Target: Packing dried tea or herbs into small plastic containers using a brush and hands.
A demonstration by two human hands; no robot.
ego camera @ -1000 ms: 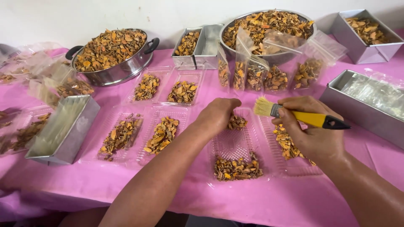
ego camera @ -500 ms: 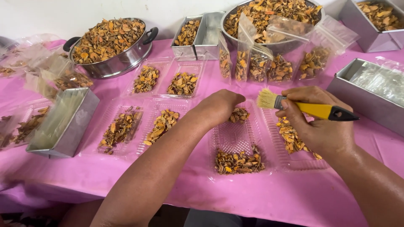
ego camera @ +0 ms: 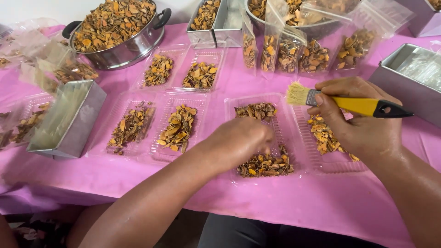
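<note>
Two hands work near the counter's front edge: left hand [ego camera: 241, 140] fingers pinching light, brittle dried slices [ego camera: 265, 165], right hand [ego camera: 363, 126] fingers wrapped around the paintbrush [ego camera: 342, 102] handle

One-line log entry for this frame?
left hand: in clear tray, on dried pieces | right hand: holds brush | surface: pink cloth

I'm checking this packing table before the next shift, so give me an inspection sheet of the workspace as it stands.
Surface: pink plastic table cover, wrinkled.
Job's things: clear plastic tray holding two heaps of dried orange-brown slices; yellow-handled brush.
Clutter: more filled trays, steel pot, square steel tins, filled clear bags.
Grips: left hand reaching into the tray, fingers hidden; right hand closed on the brush.
Cables: nothing seen.
Surroundings: pale wall behind.
</note>
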